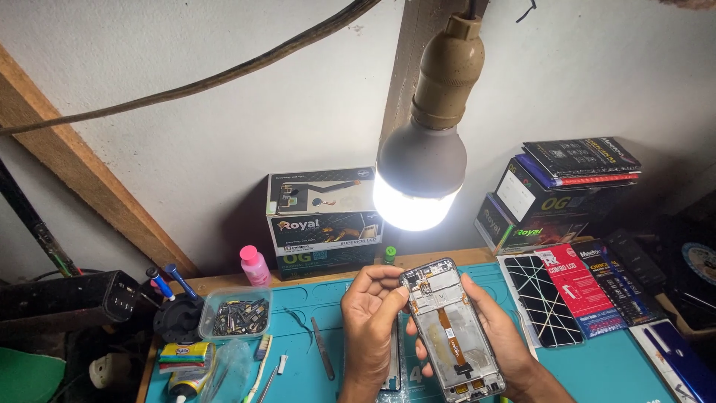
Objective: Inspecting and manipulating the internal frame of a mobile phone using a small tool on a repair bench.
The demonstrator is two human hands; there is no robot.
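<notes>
**Now: opened phone lifted under the lamp**

Both hands are up over the teal work mat on the table. The right hand cradles the opened grey smartphone frame with its orange flex cable from behind, tilting it toward the glowing white bulb, presumably for light. The left hand has its grip pinched closed on the phone's top-left corner, steadying it. A clear plastic parts tub waits at the left.
</notes>
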